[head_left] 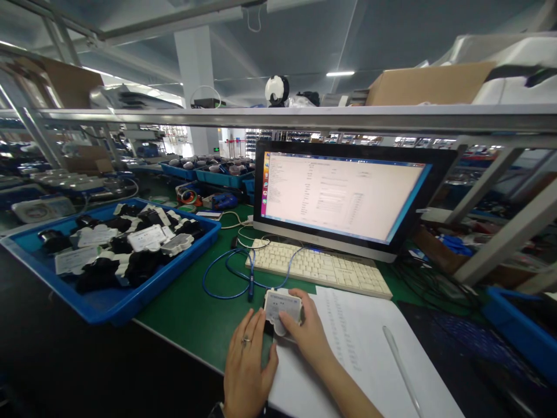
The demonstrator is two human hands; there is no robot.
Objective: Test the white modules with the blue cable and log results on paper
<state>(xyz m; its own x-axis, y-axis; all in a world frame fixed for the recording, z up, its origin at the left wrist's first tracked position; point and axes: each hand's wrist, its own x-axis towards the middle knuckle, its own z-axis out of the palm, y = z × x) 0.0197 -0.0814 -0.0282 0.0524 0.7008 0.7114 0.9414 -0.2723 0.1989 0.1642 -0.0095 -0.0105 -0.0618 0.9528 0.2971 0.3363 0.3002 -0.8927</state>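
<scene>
My right hand (307, 331) grips a small white labelled device (282, 306) from its right side, thumb on its face, just above the green bench mat (195, 307). My left hand (249, 363) lies flat beside it on the left, fingers stretched out and touching the device's lower left edge, a ring on one finger. A blue cable (226, 273) loops from the device toward the cream keyboard (319, 267). The monitor (343, 194) behind shows a light window of text.
A blue tray (108, 305) full of several black and white devices sits at the left. White sheets with printed columns (361, 342) and a pen (402, 371) lie at the right. More blue trays stand behind, and a metal shelf with a cardboard box runs overhead.
</scene>
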